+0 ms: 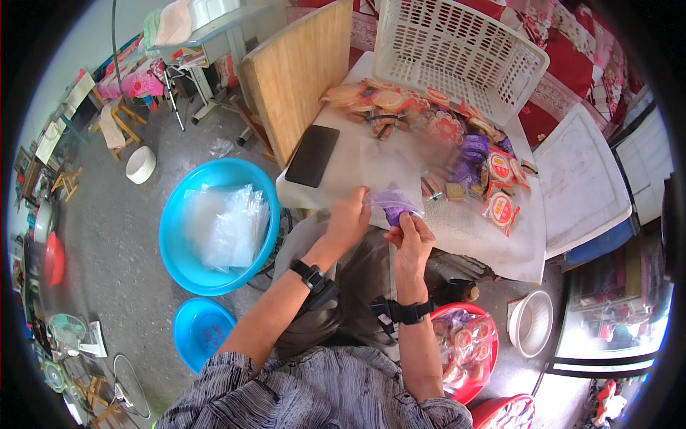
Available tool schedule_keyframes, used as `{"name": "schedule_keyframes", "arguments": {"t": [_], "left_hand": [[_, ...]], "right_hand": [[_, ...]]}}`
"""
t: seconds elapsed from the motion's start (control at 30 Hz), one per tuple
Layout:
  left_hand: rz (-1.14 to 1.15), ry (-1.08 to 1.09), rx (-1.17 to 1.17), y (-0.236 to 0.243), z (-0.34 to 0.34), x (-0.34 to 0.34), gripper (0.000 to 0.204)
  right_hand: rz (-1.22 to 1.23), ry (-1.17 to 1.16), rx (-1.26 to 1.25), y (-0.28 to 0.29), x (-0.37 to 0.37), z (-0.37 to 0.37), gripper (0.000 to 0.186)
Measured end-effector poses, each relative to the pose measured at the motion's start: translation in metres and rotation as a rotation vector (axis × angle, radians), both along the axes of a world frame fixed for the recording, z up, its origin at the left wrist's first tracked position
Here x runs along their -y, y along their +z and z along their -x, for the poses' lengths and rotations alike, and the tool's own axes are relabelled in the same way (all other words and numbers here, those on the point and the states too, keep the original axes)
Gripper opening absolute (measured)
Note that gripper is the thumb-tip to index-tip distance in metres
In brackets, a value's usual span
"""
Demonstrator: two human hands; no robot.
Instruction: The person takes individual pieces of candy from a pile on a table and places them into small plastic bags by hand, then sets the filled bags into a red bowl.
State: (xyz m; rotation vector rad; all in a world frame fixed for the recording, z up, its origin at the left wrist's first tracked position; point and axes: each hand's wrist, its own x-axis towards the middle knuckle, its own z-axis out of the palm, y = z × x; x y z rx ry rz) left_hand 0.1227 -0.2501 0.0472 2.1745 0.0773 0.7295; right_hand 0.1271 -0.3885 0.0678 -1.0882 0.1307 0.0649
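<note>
Between my hands, over the near edge of the pale table, is a clear plastic bag (389, 194) with a purple wrapped packet (395, 212) inside it. My left hand (349, 218) is closed at the bag's left edge, its fingertips partly hidden. With thumb and fingers my right hand (411, 239) pinches the bag's lower right part, against the purple packet. Beyond them lies a heap of wrapped snacks: purple packets (468, 161), round red-and-white packets (500, 209) and flat tan ones (350, 94). Part of the heap is blurred.
A black phone-like slab (312, 156) lies on the table (522, 247) by an upright wooden board (296, 79). A white perforated basket (457, 57) tilts behind the heap. Blue basins (166, 236) stand left, one full of clear bags (227, 225); red basins (493, 361) of packets stand right.
</note>
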Motion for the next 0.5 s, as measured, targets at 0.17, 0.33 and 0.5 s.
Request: {"name": "schedule_keyframes", "arguments": {"t": [0.17, 0.33, 0.5], "left_hand": [[-0.025, -0.122, 0.085, -0.004, 0.002, 0.004, 0.036], [-0.055, -0.176, 0.062, -0.006, 0.001, 0.01, 0.04], [-0.141, -0.03, -0.051, -0.001, 0.008, 0.002, 0.041]], "right_hand": [[-0.088, -0.21, 0.028, 0.0, -0.035, -0.017, 0.014], [0.122, -0.049, 0.171, -0.011, -0.034, -0.038, 0.011], [0.662, 0.034, 0.411, 0.001, -0.018, -0.008, 0.014]]}}
